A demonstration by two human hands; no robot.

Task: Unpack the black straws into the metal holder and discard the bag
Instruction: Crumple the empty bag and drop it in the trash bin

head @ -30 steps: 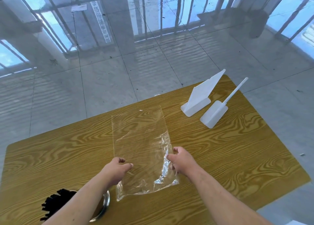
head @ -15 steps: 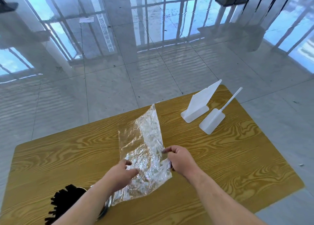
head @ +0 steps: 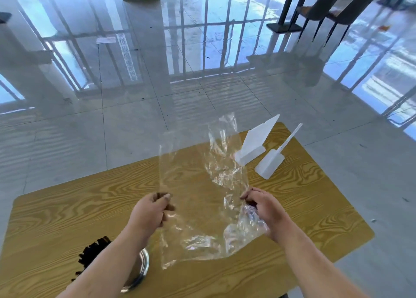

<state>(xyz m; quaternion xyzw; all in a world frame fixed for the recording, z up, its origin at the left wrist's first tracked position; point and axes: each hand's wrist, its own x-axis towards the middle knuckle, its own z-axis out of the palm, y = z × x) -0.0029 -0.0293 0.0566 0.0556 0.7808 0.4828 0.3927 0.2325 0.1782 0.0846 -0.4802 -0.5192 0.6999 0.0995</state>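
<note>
Empty clear bag (head: 198, 198) held above bench (head: 315, 207), stretched between both hands; left hand (head: 149, 210) fingers pinched on left edge, right hand (head: 265, 210) fingers closed on crumpled right side. Black straws (head: 92, 253) already in metal holder (head: 141, 266), near left. Advised: bag gathered into compact wad before discarding. Holder largely hidden by left forearm; no bin visible

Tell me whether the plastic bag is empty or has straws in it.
Empty: the clear bag shows only wood grain through it; the black straws stand in the metal holder.
</note>
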